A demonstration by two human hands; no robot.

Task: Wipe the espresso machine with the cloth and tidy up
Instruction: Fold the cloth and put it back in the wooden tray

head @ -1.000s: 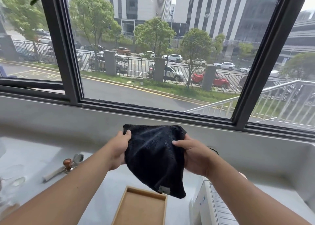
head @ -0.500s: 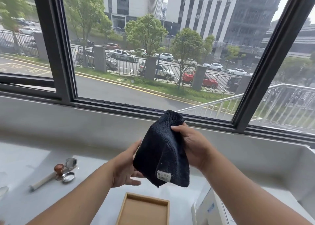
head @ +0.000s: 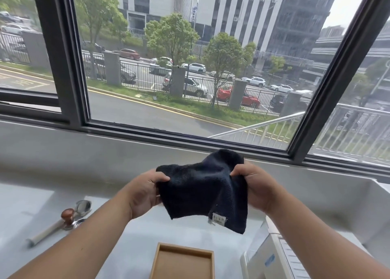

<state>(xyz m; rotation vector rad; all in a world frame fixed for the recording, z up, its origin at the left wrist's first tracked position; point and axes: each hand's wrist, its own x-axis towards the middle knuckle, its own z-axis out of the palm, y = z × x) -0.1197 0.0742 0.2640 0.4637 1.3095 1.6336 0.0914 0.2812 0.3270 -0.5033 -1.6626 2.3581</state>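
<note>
The dark cloth [head: 203,191] is held up in the air in front of the window, above the pale tabletop [head: 135,236]. Its upper left corner is pinched by the left hand [head: 145,192], and its upper right edge is gripped by the right hand [head: 256,189], with fingers curled round the fabric on both sides. The cloth is spread between the two hands and hangs loosely, a small label showing near its lower right corner.

The step in hand is judged to be the preparing of the cloth, either opening it out or folding it for wiping; which of the two cannot be settled from this view. No wiping is under way. What is probably the espresso machine [head: 274,259] is seen only as a white, ribbed edge at the lower right, largely cut off by the frame.

On the tabletop, a wooden tray [head: 160,255] lies directly below the cloth, and a tamper [head: 68,215] with a brown knob lies well to the left beside some metal pieces.

The next move calls for the cloth to be gathered into one hand and brought down and to the right onto the machine's surface.
</note>
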